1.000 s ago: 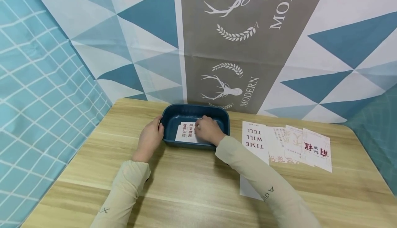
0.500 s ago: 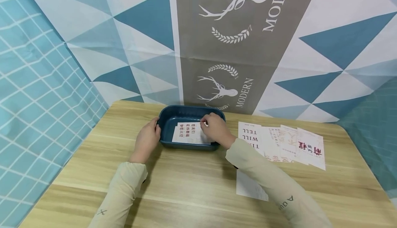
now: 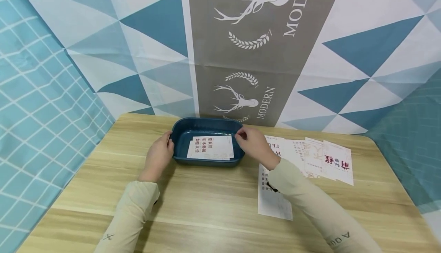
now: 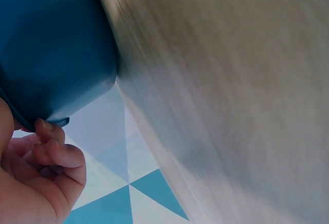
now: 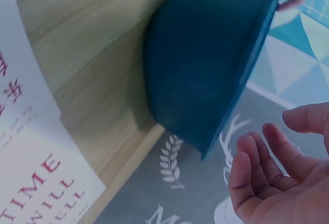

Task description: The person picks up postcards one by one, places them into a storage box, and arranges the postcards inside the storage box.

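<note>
A dark blue rectangular basin (image 3: 206,163) stands on the table against the wall covering. Two or more white printed cards (image 3: 217,147) lie overlapping on its floor. With curled fingers and thumb, my left hand (image 3: 157,157) pinches the basin's left rim, and the left wrist view shows the fingertips on that rim. My right hand (image 3: 255,145) hovers by the right end of the basin, holding nothing. In the right wrist view its fingers (image 5: 272,154) are loosely bent, with a gap between them and the basin.
Right of the basin, several printed cards (image 3: 339,161) lie fanned out on the wooden table (image 3: 203,207). Another card (image 3: 273,203) lies partly under the right forearm. A patterned covering (image 3: 162,38) rises behind the table, and blue checked cloth (image 3: 41,92) hangs at the left.
My right hand has let go of the card in the basin and drawn back rightward over the right rim. My left hand stays on the left rim. The head view has shifted slightly.
</note>
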Demonstrator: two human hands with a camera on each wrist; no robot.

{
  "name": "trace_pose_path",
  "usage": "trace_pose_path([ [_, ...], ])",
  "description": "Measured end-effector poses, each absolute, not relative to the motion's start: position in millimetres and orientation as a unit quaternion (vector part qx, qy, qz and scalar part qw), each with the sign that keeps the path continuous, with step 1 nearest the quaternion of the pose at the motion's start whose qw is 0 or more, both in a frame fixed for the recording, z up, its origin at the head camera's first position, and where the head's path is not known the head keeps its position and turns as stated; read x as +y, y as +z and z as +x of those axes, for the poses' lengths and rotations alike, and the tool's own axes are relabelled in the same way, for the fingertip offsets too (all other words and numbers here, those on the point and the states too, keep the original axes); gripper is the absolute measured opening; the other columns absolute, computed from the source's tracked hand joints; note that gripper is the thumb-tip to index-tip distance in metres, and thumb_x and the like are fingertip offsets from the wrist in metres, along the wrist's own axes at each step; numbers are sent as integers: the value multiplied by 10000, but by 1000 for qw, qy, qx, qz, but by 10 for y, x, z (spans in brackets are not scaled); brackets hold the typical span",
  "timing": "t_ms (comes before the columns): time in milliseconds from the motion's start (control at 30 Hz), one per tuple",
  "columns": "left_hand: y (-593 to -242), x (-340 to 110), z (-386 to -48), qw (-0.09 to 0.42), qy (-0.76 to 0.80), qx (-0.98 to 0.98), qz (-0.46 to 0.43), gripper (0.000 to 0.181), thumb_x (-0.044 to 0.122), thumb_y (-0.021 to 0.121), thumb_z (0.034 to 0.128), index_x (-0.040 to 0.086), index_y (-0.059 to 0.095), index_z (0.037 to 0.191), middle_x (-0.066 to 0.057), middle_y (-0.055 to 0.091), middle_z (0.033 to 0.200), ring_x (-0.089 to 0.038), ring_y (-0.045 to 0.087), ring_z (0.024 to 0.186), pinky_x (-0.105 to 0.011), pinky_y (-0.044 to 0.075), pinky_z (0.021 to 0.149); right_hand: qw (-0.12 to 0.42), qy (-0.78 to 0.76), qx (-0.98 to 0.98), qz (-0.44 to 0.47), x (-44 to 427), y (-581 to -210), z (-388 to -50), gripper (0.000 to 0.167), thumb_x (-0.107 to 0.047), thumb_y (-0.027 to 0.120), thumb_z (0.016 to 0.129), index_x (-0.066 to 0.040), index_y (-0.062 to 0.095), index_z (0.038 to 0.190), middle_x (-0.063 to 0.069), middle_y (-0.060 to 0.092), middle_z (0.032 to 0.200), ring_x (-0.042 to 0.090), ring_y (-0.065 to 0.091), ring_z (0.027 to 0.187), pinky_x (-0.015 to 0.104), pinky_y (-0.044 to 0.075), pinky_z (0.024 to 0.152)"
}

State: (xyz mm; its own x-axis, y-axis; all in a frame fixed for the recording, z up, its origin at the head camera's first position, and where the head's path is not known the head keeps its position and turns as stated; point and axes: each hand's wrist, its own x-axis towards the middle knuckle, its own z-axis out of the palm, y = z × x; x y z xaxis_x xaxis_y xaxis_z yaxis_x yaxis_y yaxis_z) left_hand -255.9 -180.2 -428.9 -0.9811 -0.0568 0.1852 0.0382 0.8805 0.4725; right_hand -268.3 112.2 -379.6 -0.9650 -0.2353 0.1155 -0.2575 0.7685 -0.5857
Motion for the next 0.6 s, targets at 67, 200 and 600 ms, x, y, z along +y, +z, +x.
trace_pose_path([
  [67, -4285, -1804, -2558, 97, -244, -965, 4, 402, 126, 397, 970, -41, 450, 1332, -295, 594, 1171, -415, 609, 997, -525, 477, 868, 17, 319, -940, 122, 1176, -3775, -2670, 208, -221, 545, 923, -62, 653, 1000, 65, 623, 862, 184, 527, 748, 286, 451, 650],
  [200, -4294, -1795, -2562, 99, -245, -965, 2, 402, 122, 401, 967, -40, 453, 1331, -296, 601, 1153, -415, 614, 971, -527, 480, 850, 18, 315, -943, 106, 1304, -3772, -2633, 218, -232, 547, 918, -59, 653, 998, 70, 626, 859, 186, 529, 739, 290, 450, 655],
  [600, -4277, -1817, -2568, 88, -242, -966, 1, 404, 118, 381, 976, -47, 439, 1340, -300, 586, 1175, -414, 607, 981, -528, 478, 850, 14, 333, -941, 57, 1671, -3846, -2494, 232, -242, 548, 919, -60, 648, 1021, 80, 625, 846, 149, 506, 589, 266, 423, 540],
])
